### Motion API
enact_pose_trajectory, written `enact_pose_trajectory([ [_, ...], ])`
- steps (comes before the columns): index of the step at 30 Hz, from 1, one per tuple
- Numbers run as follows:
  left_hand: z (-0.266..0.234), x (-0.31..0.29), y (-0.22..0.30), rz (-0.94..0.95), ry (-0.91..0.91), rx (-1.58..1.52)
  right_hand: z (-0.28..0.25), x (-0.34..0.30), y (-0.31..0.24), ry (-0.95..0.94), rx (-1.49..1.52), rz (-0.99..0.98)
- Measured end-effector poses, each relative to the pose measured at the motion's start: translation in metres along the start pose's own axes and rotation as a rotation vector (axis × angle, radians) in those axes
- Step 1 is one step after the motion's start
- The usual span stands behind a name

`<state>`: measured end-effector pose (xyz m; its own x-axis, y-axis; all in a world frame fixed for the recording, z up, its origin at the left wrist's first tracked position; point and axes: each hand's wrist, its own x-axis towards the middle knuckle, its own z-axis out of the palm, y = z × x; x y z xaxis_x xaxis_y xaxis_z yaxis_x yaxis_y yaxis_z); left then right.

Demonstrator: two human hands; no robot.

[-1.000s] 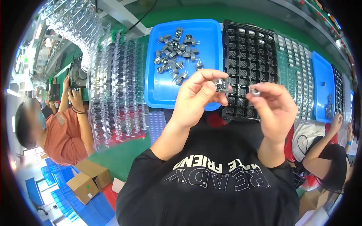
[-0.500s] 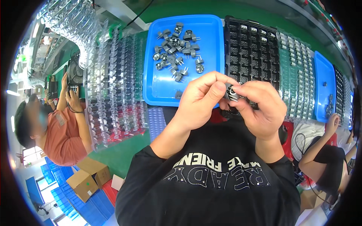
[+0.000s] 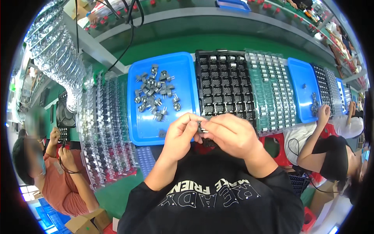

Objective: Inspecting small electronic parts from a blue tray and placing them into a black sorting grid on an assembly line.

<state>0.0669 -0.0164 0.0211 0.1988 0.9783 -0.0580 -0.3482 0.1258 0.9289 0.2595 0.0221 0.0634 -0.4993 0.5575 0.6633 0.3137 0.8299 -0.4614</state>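
Hands [image 3: 230, 133] drawn together, blue tray [image 3: 183, 121] holding grey parts [image 3: 151, 82]

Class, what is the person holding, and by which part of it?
A small dark component, pinched between the left grip and right grip; exactly where is hidden.

- I get bright, fairly even light across the frame.
- Glare streaks the silvery duct [image 3: 56, 50], upper left.
- Straight edges bend toward the rim; corners fade to black.
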Motion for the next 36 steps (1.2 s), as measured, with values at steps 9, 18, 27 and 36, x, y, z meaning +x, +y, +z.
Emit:
enact_pose_trajectory([
  [9, 0.016, 0.009, 0.011, 0.082, 0.012, 0.022, -0.002, 0.003, 0.002, 0.11, -0.005, 0.017],
  [18, 0.01, -0.001, 0.014, 0.158, -0.002, 0.117, 0.004, -0.001, -0.009, 0.095, -0.007, 0.019],
  [27, 0.008, 0.003, 0.01, 0.252, -0.033, 0.123, 0.003, 0.0, -0.006, 0.109, 0.007, 0.005],
  [36, 0.004, 0.003, 0.002, 0.202, -0.059, 0.15, 0.014, -0.009, 0.01, 0.102, 0.233, 0.138],
])
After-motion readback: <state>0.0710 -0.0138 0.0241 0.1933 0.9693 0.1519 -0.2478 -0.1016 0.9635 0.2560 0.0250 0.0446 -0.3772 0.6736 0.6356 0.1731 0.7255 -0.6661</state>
